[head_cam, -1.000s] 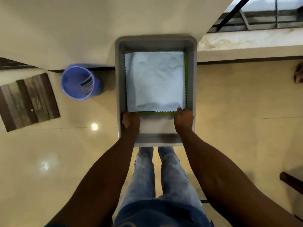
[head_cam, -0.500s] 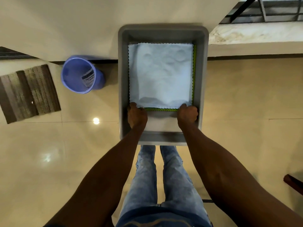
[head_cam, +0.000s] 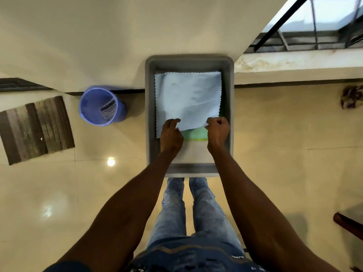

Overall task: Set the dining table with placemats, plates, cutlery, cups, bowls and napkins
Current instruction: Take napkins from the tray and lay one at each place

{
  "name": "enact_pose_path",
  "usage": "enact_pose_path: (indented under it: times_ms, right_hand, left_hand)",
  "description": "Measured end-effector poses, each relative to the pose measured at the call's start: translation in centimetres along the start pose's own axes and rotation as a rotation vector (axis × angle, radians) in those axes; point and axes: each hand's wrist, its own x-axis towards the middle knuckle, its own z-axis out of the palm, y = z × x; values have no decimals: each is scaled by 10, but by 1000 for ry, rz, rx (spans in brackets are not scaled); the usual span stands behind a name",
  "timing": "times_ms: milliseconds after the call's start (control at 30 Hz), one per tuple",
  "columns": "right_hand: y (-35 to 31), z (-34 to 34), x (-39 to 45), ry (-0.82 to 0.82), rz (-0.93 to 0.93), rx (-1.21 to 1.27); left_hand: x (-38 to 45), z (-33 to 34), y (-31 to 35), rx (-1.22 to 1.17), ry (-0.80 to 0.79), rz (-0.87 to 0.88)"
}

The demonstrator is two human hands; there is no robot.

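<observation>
A grey plastic tub [head_cam: 229, 107] stands on the floor in front of my feet, against the wall. Inside it lies a stack of cloths with zigzag edges. The top one is a pale blue cloth [head_cam: 186, 99]; a green cloth [head_cam: 193, 134] shows beneath its lifted near edge. My right hand [head_cam: 218, 130] pinches the near right corner of the pale blue cloth and holds it raised. My left hand [head_cam: 170, 134] has its fingers curled at the near left edge of the same cloth, lifting it.
A blue plastic bucket [head_cam: 101, 106] stands on the floor left of the tub. A striped brown doormat [head_cam: 35, 128] lies further left. A wall rises behind the tub; a window ledge [head_cam: 294, 63] runs on the right. Dark wooden furniture [head_cam: 347, 224] juts in at the lower right.
Both hands have lifted the near edge of the pale blue cloth off the stack, baring more of the green cloth below. The view shifted slightly.
</observation>
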Motion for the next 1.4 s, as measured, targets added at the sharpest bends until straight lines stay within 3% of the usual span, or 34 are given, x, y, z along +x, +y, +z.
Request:
enact_pose_path:
  times_ms: [133, 200, 333, 433, 533, 667, 767, 800, 900, 1167, 1233, 1400]
  right_hand:
    - [-53, -12, -34, -146, -133, -59]
    - [-74, -22, -51, -209, -240, -159]
    - [-128, -42, -86, -413, -335, -371]
    - [-165, -53, -109, -562, -377, -561]
    - [-190, -61, -122, -604, -376, -766]
    - [-212, -84, -136, -535, -648, -870]
    - [-208, -104, -137, -417, -772, -840]
    - [-206, -111, -138, -391, -781, -795]
    - [-201, -132, -138, -369, -517, -327]
    - [-173, -161, -136, -222, -647, -84]
    - [-167, -166, -135, -211, -656, -88]
    - [-158, -174, -127, -256, -661, -167]
  left_hand:
    - [21, -48, 48, -188, 43, 85]
    - [28, -75, 74, -220, -23, 186]
    - [44, -117, 114, -33, -229, 393]
    - [38, -143, 139, 182, -478, 483]
    - [21, -156, 171, 206, -616, 493]
    - [-3, -168, 195, 139, -561, 416]
    - [-22, -173, 188, 125, -428, 336]
    - [-26, -174, 182, 89, -385, 317]
    - [-42, -179, 167, 73, -240, 283]
    - [-79, -197, 144, -145, 152, 110]
    - [-80, -204, 145, -209, 133, 65]
    - [-86, -227, 149, -383, -130, -43]
